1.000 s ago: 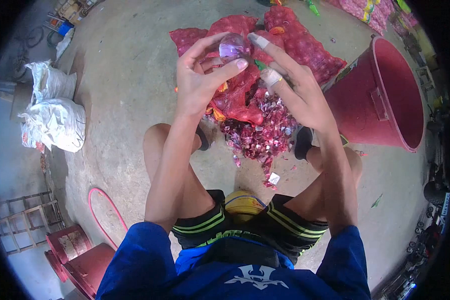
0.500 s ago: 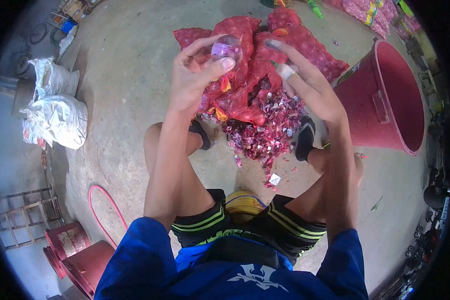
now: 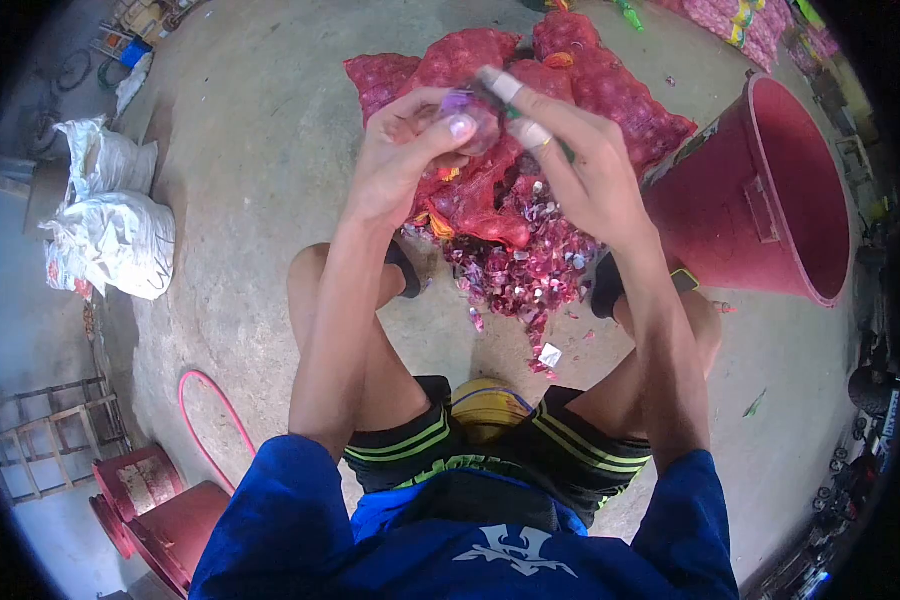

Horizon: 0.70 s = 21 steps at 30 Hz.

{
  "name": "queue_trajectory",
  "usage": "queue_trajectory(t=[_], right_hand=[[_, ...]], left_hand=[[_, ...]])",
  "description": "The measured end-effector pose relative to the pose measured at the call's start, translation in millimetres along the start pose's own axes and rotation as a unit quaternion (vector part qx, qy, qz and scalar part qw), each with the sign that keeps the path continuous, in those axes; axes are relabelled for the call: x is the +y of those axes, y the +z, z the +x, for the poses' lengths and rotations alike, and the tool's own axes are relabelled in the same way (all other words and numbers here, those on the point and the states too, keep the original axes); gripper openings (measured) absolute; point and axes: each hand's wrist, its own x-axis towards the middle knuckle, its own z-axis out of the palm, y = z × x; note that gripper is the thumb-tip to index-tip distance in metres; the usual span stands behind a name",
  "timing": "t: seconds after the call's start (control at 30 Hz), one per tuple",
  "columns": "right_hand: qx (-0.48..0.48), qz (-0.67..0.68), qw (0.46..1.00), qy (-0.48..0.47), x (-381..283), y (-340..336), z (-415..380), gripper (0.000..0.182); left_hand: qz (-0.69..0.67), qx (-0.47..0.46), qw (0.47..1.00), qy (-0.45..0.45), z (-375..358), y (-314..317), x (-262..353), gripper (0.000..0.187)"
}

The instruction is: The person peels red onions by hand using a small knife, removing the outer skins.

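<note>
The left hand (image 3: pixel 395 165) holds a peeled purple onion (image 3: pixel 462 108) between thumb and curled fingers; the thumb tip presses on the near side of the bulb and the remaining fingers wrap the far side, so the grip is closed on the onion. The right hand (image 3: pixel 580 170) is brought against the same bulb from the other side. Its fingers (image 3: pixel 530 132) are extended and close together, and two of them carry pale wraps (tape or bandage, which one cannot be told). The wrapped fingertips touch the top of the onion. A small green object shows just beside these fingers; whether the right hand grips it cannot be told.

Directly below and beyond the fingers lie red mesh sacks (image 3: pixel 590 80) filled with onions, heaped on the concrete floor (image 3: pixel 250 150). Beneath the hands, nearer the person than the sacks, a pile of purple onion skins (image 3: pixel 530 265) spreads between the two feet. To the right of the right-hand fingers a large red bucket (image 3: pixel 770 190) lies tilted on its side, its mouth facing right and away from the hands. Well apart to the left of the left hand rest white sacks (image 3: pixel 110 220). Near the lower left, a red hose (image 3: pixel 205 415) curves across the floor.
</note>
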Motion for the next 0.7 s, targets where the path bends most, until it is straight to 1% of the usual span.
queue_trajectory(t=[0.03,0.07,0.1,0.13,0.17,0.23,0.27,0.33,0.37,0.43,0.47,0.53,0.57,0.63,0.67,0.7], right_hand=[[-0.001,0.0,1.0,0.0,1.3,-0.5,-0.2,0.044],[0.02,0.001,0.999,0.029,4.8,-2.4,-0.4,0.044],[0.039,0.0,0.998,0.058,9.2,-3.5,0.6,0.044],[0.117,0.005,0.993,-0.018,19.1,4.2,5.0,0.04],[0.115,0.006,0.993,-0.018,21.9,4.1,0.9,0.04],[0.1,0.02,0.989,0.105,14.3,-0.5,-2.0,0.038],[0.099,0.02,0.989,0.104,13.4,-3.1,-3.8,0.038],[0.053,0.055,0.979,0.19,10.3,-7.4,-6.0,0.043],[0.052,0.055,0.979,0.189,7.1,-7.8,-7.3,0.043],[0.053,0.157,0.978,0.125,-5.2,-7.8,-7.5,0.053],[0.05,0.16,0.978,0.123,-8.7,-8.9,-8.6,0.053],[-0.02,0.153,0.98,0.126,-11.6,-13.3,-12.6,0.06],[-0.02,0.154,0.98,0.127,-11.9,-12.7,-13.1,0.06],[-0.057,0.128,0.983,0.122,-13.3,-11.1,-13.7,0.062],[-0.035,0.133,0.985,0.105,-13.7,-5.4,-14.1,0.06],[-0.035,0.133,0.985,0.106,-14.6,-4.2,-13.4,0.06]], left_hand=[[0.026,-0.014,1.0,-0.006,-1.9,1.9,1.7,0.043],[0.025,-0.015,1.0,-0.006,-2.8,4.3,2.0,0.043],[0.022,-0.03,0.999,0.006,-3.5,7.3,1.7,0.048],[0.019,-0.043,0.999,0.019,-4.6,9.5,1.9,0.053],[0.018,-0.042,0.999,0.018,-5.8,11.1,2.6,0.053],[-0.065,-0.07,0.994,0.045,-5.9,14.4,5.9,0.054],[-0.066,-0.07,0.994,0.046,-5.3,11.8,4.8,0.054],[-0.066,-0.101,0.992,0.041,-3.5,6.3,4.6,0.064],[-0.066,-0.101,0.992,0.042,-3.0,4.8,3.1,0.064],[-0.092,-0.026,0.995,0.009,-3.5,7.8,5.5,0.058],[-0.091,-0.023,0.996,0.01,-2.9,6.6,4.7,0.058],[-0.074,0.005,0.996,0.057,-0.1,4.3,2.8,0.058],[-0.074,0.005,0.996,0.055,-0.8,3.1,2.0,0.058],[-0.087,0.005,0.995,0.045,-0.9,2.6,1.3,0.055],[-0.088,0.003,0.995,0.044,-0.7,3.9,0.1,0.055],[-0.102,-0.003,0.994,0.033,-1.4,4.8,-1.3,0.052]])
